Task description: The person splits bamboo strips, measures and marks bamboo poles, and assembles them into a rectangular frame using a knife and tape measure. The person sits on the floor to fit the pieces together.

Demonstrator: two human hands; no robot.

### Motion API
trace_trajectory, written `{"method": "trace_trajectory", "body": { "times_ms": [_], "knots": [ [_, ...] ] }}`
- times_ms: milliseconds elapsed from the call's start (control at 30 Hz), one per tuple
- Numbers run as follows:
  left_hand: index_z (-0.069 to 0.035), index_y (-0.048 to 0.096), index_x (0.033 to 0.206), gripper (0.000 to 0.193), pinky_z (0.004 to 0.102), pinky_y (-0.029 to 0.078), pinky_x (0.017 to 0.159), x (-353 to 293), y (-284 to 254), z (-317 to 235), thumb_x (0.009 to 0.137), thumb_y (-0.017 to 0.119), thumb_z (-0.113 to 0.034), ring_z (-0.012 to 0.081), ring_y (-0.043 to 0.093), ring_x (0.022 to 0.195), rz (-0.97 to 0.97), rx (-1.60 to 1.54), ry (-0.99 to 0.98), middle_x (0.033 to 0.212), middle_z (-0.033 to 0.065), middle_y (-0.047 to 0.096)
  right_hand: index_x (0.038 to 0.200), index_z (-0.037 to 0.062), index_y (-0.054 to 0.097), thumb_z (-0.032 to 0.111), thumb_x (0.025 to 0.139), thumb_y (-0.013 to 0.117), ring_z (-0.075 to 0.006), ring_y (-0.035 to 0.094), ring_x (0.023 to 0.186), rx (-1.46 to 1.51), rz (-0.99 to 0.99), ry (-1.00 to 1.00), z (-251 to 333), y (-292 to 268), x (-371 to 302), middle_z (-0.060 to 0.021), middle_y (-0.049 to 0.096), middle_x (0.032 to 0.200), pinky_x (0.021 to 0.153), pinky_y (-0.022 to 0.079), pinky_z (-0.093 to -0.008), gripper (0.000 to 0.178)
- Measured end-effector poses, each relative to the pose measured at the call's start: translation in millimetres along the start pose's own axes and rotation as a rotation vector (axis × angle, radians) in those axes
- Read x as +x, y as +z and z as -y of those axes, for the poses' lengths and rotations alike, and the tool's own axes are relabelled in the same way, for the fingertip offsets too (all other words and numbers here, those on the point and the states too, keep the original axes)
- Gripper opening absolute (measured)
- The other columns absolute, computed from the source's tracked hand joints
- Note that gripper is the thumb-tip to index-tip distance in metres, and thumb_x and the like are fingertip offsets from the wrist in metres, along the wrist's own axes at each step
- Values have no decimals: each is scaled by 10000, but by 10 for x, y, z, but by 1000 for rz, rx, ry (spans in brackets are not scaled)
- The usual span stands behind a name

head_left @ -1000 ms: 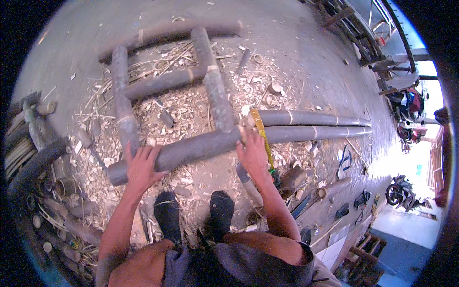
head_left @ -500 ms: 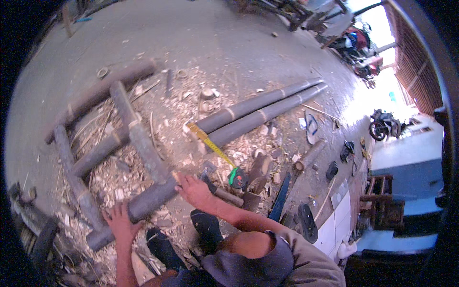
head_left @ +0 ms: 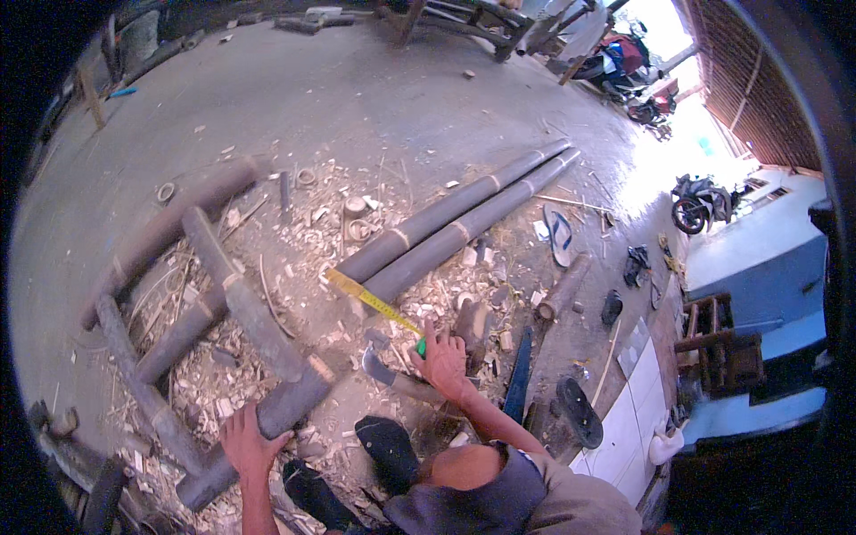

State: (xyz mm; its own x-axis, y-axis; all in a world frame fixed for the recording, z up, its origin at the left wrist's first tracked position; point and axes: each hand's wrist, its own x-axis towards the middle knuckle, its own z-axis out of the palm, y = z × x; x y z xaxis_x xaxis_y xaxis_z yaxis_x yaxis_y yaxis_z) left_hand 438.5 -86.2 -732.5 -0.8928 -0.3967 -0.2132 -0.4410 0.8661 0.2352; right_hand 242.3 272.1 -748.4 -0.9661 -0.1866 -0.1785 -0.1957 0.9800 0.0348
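Observation:
My left hand (head_left: pixel 251 443) lies across the near dark bamboo pole (head_left: pixel 290 406) of a ladder-like bamboo frame, fingers stretched over it and thumb spread. Over a green tape measure (head_left: pixel 422 346) my right hand (head_left: pixel 443 364) is closed, covering most of its case. The yellow tape blade (head_left: pixel 373 301) runs from the case toward the near ends of two long bamboo poles (head_left: pixel 428 234), which lie side by side. Beside my right hand lies a tool with a curved metal head (head_left: pixel 376 364) and a wooden handle, partly hidden by my wrist.
Wood chips (head_left: pixel 325 214) litter the floor around the frame. To the right lie a dark saw-like blade (head_left: pixel 518 374), a short bamboo piece (head_left: pixel 563 287), a flip-flop (head_left: pixel 559 234) and a dark sandal (head_left: pixel 580 412). A motorcycle (head_left: pixel 700 203) stands farther off, near the blue-and-white wall.
My right hand has left the end of the near pole and moved right onto the tape measure. My left hand stays on the pole. The whole view has shifted slightly.

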Motion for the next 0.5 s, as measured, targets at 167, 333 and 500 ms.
{"method": "trace_trajectory", "body": {
  "times_ms": [167, 333, 500],
  "knots": [
    [-123, 555, 1368, 984, 480, 386, 1059, 3, -34, 8, 534, 904, -513, 323, 550, 1205, -2, -29, -2, 1282, 117, 620, 1537, 102, 335, 447, 841, 708, -393, 552, 1030, -30, -37, -144, -22, 158, -64, -221, 565, 1091, 875, 451, -529, 861],
    [-123, 549, 1379, 998, 476, 390, 1054, 2, -74, -2, 533, 904, -517, 310, 551, 1208, 1, -29, -5, 1276, 113, 626, 1571, 110, 271, 465, 826, 710, -458, 564, 1123, 313, -6, 21, -143, 45, -57, -258, 579, 1216, 939, 476, -519, 935],
    [-129, 541, 1387, 1003, 475, 385, 1065, 13, -90, -30, 540, 906, -524, 308, 543, 1218, 56, -7, -49, 1291, 108, 619, 1559, 45, 256, 431, 840, 681, -435, 654, 977, 723, -65, 359, -553, -335, 142, -289, 652, 1119, 836, 519, -476, 920]
  ]
}}
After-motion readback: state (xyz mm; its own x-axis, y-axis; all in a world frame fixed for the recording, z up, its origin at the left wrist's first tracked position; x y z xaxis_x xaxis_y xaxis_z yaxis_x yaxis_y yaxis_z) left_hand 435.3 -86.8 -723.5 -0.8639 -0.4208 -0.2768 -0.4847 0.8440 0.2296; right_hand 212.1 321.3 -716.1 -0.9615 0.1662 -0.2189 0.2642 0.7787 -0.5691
